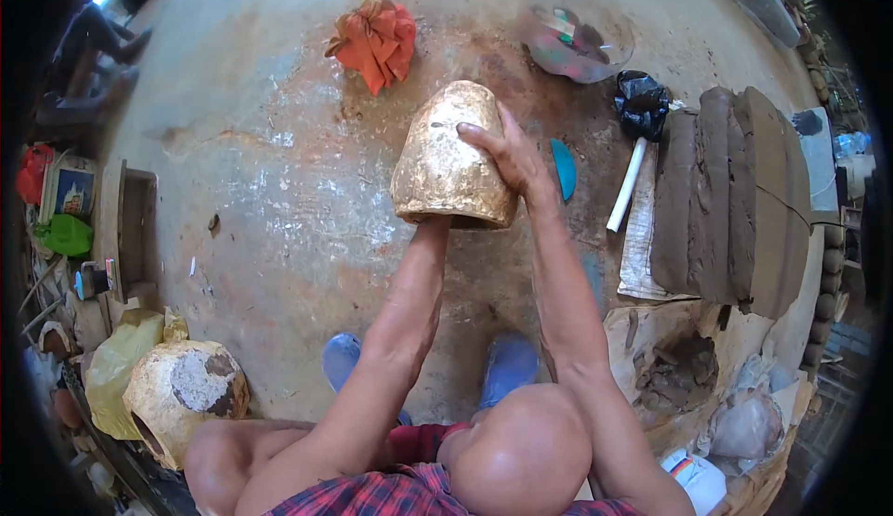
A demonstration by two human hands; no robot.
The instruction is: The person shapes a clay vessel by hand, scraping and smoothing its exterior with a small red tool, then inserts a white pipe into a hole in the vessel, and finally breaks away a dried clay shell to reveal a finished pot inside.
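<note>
A hollow, dome-like form [451,167] with a rough golden-tan crust is held up in front of me, its open rim toward me. My left forearm [414,279] runs up into that opening, so the left hand and its fingers are hidden inside. Against the form's right side lies my right hand [510,155], thumb over the outer surface and fingers wrapped behind it. A teal half-moon scraper [564,169] rests on the floor just right of this hand. Beyond the form is a crumpled orange-red cloth [374,43].
Brown clay slabs [730,200] stand at right, beside a white tube [628,184] and black plastic bag [642,104]. A clear bowl [579,43] holds small items. Another rounded crusted form [186,395] sits lower left. Loose clay [679,372] lies lower right. A person [88,55] is far left.
</note>
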